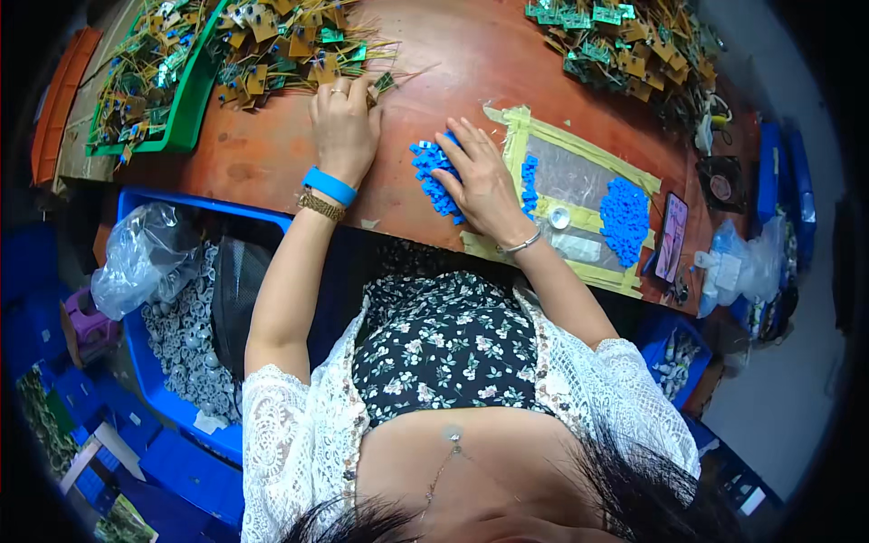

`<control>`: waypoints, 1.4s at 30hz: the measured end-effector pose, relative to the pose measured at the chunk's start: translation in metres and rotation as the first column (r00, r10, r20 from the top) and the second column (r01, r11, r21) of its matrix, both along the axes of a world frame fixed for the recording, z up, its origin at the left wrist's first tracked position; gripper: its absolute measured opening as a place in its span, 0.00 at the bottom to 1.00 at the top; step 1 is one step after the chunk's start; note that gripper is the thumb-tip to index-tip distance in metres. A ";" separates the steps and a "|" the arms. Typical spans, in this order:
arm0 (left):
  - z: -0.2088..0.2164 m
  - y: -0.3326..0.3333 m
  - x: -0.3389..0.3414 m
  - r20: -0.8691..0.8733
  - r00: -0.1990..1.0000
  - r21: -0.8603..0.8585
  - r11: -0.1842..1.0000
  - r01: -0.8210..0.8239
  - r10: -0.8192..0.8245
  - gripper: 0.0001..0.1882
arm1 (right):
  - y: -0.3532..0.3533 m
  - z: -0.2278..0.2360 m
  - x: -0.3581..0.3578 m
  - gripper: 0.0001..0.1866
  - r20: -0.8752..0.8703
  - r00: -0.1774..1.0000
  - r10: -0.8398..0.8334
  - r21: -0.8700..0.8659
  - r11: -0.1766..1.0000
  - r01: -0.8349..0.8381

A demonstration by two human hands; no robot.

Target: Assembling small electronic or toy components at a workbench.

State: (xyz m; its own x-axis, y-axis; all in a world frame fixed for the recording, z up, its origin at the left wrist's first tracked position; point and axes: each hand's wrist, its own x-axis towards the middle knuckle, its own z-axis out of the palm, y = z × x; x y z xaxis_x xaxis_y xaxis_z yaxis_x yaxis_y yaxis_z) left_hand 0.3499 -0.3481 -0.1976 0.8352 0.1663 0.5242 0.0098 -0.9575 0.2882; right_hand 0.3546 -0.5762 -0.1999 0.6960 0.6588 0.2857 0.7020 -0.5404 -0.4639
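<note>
A pile (pixel 425 172) of small blue parts lies near the close edge of the reddish-brown surface (pixel 262 149). The right hand (pixel 484 185) rests palm down on the pile's right side, with its thumb and fingers spread, so its grip is wide; whether any part sits beneath the palm is hidden. The left hand (pixel 347 127) is to the left of the pile and slightly beyond it, back upward, fingertips touching the edge of a heap of boards (pixel 290 41), close to a small dark green one. Its fingers bend downward, and I cannot tell whether its grip holds anything.

The heap, brown and green with thin wires, spreads beyond the pile to the left. Farther left of the pile is a green bin (pixel 187 118) with more such boards inside. Another board heap (pixel 634 41) lies beyond the pile to the right.

Just right of the pile is a clear sheet (pixel 566 167) edged with yellow tape (pixel 514 136). On it are a short blue row (pixel 529 185), a pale disc (pixel 559 218) and, well right of the pile, a larger blue heap (pixel 625 222). Farther right of the pile lies a phone (pixel 671 237), its screen lit.
</note>
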 end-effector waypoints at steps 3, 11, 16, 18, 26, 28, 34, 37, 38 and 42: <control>0.000 0.000 -0.025 0.081 0.994 -0.113 0.991 0.076 -0.067 0.13 | 0.005 0.014 -0.001 0.20 0.104 0.993 -0.060 0.014 0.998 0.058; 0.009 -0.033 -0.115 -0.052 0.997 0.028 0.998 0.054 -0.053 0.25 | 0.044 0.010 0.014 0.06 0.218 0.976 -0.022 0.089 0.996 0.003; -0.002 -0.054 -0.149 -0.185 0.979 0.020 0.995 0.095 -0.090 0.26 | 0.052 0.016 0.006 0.06 0.213 0.977 0.033 0.058 0.997 -0.046; -0.003 -0.057 -0.150 -0.180 0.981 0.005 0.997 0.078 -0.076 0.26 | 0.053 0.019 -0.004 0.06 0.215 0.973 0.087 0.075 0.992 -0.106; -0.004 -0.057 -0.158 -0.236 0.972 0.032 0.999 0.007 0.001 0.24 | 0.047 0.013 -0.021 0.03 0.256 0.934 0.248 -0.055 0.969 -0.242; -0.002 -0.059 -0.158 -0.230 0.973 -0.008 1.000 -0.012 0.010 0.25 | 0.047 0.015 -0.021 0.03 0.255 0.920 0.297 -0.048 0.954 -0.295; -0.002 -0.058 -0.159 -0.199 0.980 0.027 1.000 0.010 -0.004 0.24 | 0.040 0.018 -0.025 0.06 0.220 0.967 0.128 0.089 0.985 -0.151; -0.002 -0.060 -0.157 -0.200 0.980 0.044 0.999 0.002 0.007 0.24 | 0.048 0.011 -0.032 0.03 0.265 0.948 0.179 -0.032 0.984 -0.177; -0.002 -0.060 -0.157 -0.202 0.979 0.044 0.999 0.002 0.007 0.24 | 0.048 0.011 -0.033 0.03 0.263 0.948 0.179 -0.032 0.984 -0.177; -0.002 -0.060 -0.160 -0.215 0.977 -0.002 1.000 0.000 0.000 0.25 | 0.045 0.010 -0.032 0.04 0.200 0.969 0.143 0.113 0.979 -0.168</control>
